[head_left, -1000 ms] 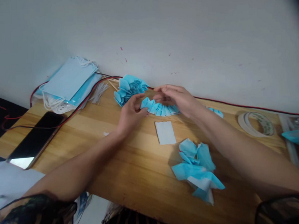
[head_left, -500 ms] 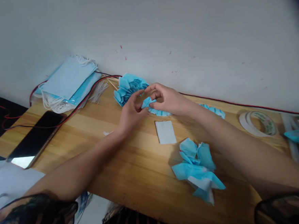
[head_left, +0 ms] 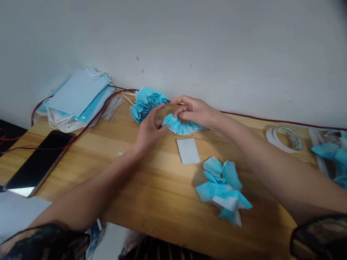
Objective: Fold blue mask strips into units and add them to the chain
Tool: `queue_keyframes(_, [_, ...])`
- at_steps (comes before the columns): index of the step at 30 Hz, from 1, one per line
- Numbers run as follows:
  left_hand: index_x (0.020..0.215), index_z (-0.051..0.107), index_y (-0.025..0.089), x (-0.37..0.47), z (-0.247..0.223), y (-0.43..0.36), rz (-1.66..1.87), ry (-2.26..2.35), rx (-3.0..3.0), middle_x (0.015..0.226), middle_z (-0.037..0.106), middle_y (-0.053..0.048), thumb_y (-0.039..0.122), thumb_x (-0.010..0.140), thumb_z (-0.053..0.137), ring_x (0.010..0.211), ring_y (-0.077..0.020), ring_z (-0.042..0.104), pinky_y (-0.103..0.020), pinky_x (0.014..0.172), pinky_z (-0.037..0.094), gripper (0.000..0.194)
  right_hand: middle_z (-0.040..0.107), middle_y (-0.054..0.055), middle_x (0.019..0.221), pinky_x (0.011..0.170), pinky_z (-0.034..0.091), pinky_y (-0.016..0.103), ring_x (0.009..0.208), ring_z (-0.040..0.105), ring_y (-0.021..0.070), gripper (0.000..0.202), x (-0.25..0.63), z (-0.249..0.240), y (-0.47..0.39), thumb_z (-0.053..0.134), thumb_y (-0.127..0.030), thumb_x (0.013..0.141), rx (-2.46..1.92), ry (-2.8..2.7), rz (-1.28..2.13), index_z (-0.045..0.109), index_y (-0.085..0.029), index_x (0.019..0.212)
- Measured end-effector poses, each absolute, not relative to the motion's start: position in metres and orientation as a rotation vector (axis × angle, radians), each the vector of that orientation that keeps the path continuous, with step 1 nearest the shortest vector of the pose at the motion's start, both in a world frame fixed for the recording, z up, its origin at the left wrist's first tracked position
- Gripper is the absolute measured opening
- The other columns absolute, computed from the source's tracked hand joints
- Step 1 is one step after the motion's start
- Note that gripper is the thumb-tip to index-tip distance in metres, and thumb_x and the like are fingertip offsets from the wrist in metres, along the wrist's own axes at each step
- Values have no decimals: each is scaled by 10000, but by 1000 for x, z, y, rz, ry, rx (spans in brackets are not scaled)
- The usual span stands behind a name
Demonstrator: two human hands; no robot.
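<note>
A row of light blue pleated pieces (head_left: 183, 126), fanned like a ruffle, lies on the wooden table between my hands. My left hand (head_left: 150, 128) is at its left end, thumb and fingers apart, with the thumb tip close to the pleats. Just above the pleats hovers my right hand (head_left: 196, 111), its index finger stretched out and the others loosely bent, nothing visible between them. Behind my left fingers is a blue flower (head_left: 147, 102) made of folded fabric, on thin sticks. A small white folded square (head_left: 188, 150) lies nearer to me.
A crumpled blue fabric piece (head_left: 223, 190) lies front right. Tape rolls (head_left: 284, 139) and a clear bag of blue pieces (head_left: 338, 154) are at the right. Face masks (head_left: 77, 91), white strips (head_left: 112, 108), a phone (head_left: 39, 163) and a red-black cable (head_left: 101, 111) occupy the left.
My right fingers have come off the pleated row and spread apart, showing more of its pleats. My left hand is nearly still. The view has shifted slightly to the right.
</note>
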State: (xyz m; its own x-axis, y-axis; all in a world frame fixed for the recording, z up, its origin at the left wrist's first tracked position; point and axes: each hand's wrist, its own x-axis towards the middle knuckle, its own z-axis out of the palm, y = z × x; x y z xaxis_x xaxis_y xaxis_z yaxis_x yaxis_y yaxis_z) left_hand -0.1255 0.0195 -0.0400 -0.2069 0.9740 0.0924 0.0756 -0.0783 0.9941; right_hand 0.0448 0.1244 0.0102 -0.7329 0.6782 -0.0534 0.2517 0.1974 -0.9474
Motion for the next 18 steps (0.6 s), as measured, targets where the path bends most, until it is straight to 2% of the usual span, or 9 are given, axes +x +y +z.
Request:
queue_keyframes(3, [1390,544,201,-127,-42,21,1391,1382,1233,714,700,12,187,768,697,671,-191,703,-342,731,576,641,742,80,1149,826,589,369,1010,700,224,479,64,26,122,730,-222,791,-847,-2105,1380,631,-242,1260])
queue_keyframes(6, [1371,561,174,-129,-44,22,1377,1417,1267,673,698,10,207,780,681,618,-180,689,-320,683,559,604,713,87,1248,974,568,459,1207,652,270,448,91,44,115,761,-327,820,-881,-2085,1191,659,-270,1253])
queue_keyframes(12, [1362,572,199,-135,-48,22,1398,1499,1401,691,665,17,267,808,689,605,-157,644,-296,663,515,571,735,76,1237,1001,561,522,1164,686,282,390,166,53,99,698,-370,865,-1105,-1987,919,674,-289,1246])
queue_keyframes(18, [1422,510,162,-137,-42,17,1306,1653,1579,724,572,35,287,826,659,598,-120,532,-259,620,426,627,717,106,1284,1025,540,539,1187,683,287,411,231,17,86,610,-328,894,-1339,-1921,718,624,-261,1300])
